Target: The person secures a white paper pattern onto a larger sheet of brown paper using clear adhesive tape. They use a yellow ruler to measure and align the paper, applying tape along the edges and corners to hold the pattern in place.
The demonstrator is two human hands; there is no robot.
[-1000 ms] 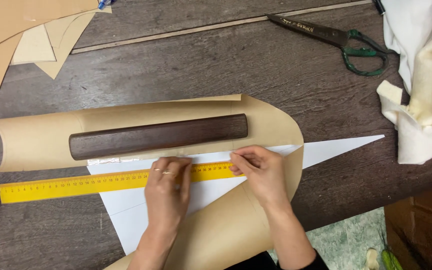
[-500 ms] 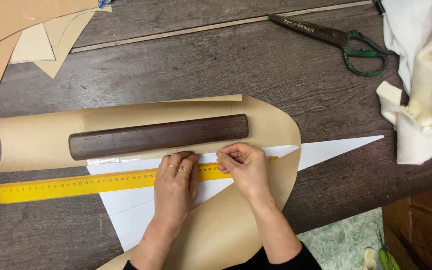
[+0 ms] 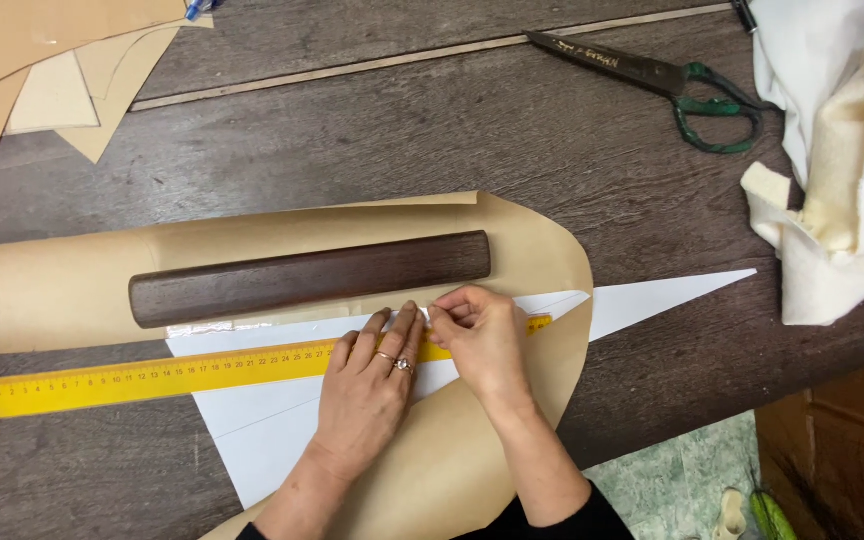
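My left hand (image 3: 370,382) lies flat, fingers together, pressing on a yellow ruler (image 3: 152,375) that crosses a white pointed paper piece (image 3: 652,295). My right hand (image 3: 482,335) is curled beside it with its fingertips pinched at the ruler's upper edge; I cannot see anything held in them. Both rest over a curved sheet of tan paper (image 3: 62,285). A long dark wooden bar (image 3: 307,278) weighs the tan paper down just above the ruler.
Dark wooden table (image 3: 402,130). Large scissors with green handles (image 3: 652,80) lie at the upper right. White and cream cloth (image 3: 842,170) is heaped at the right edge. More tan paper pieces (image 3: 42,70) sit at the upper left.
My right hand slid left along the ruler's upper edge until it met my left hand. My left hand stayed pressed on the ruler.
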